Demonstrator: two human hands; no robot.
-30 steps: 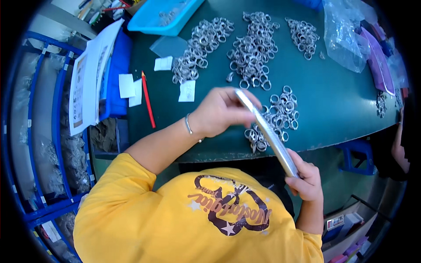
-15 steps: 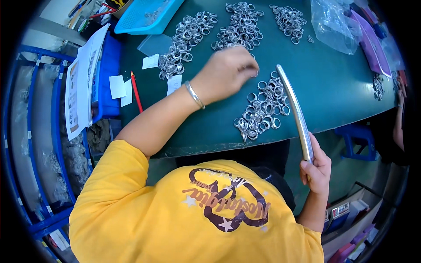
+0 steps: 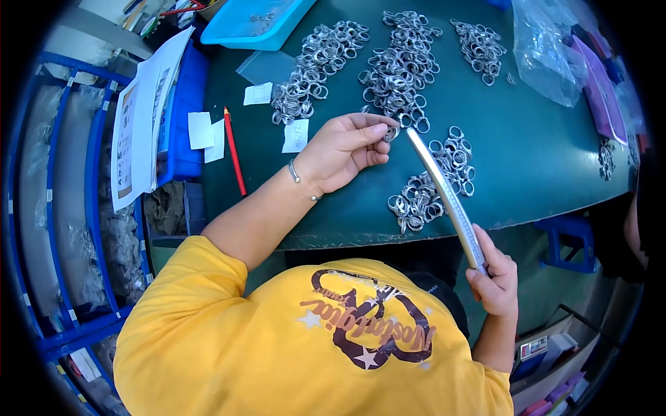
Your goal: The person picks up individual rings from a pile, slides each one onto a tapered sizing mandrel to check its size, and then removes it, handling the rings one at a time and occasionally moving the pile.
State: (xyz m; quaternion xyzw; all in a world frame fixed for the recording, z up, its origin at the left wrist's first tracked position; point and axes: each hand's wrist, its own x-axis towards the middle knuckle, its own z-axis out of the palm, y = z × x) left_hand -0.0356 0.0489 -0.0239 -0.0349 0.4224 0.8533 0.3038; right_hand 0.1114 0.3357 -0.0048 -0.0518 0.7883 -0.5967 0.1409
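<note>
A ring [image 3: 390, 134] is pinched between the thumb and forefinger of the left hand [image 3: 352, 149]; the remaining fingers of that hand are curled loosely toward the palm. The thick end of a silver rod [image 3: 444, 191] is gripped by the right hand [image 3: 495, 279], with the fingers closed around it. The rod is held at a slant, its narrow tip directed up and to the left. The ring is positioned just beside that tip and is not threaded onto it. Whether the two are in contact cannot be determined. A bracelet [image 3: 294, 171] is worn on the left wrist.

The near pile [image 3: 454, 156] of rings on the green table [image 3: 534, 180] is partly crossed by the rod in this view. Three further piles are noted toward the far side: a left pile [image 3: 319, 69], a middle pile [image 3: 399, 69] and a smaller right pile [image 3: 479, 52]. One loose piece is observed just beside the right pile.

A red pencil [image 3: 234, 152] and paper slips [image 3: 201, 130] are found on the left of the table. A light-blue tray [image 3: 239, 35] is placed at the far left, near a small clear bag [image 3: 267, 68]. A large plastic bag [image 3: 548, 59] and a purple pouch [image 3: 602, 97] are located at the far right.
</note>
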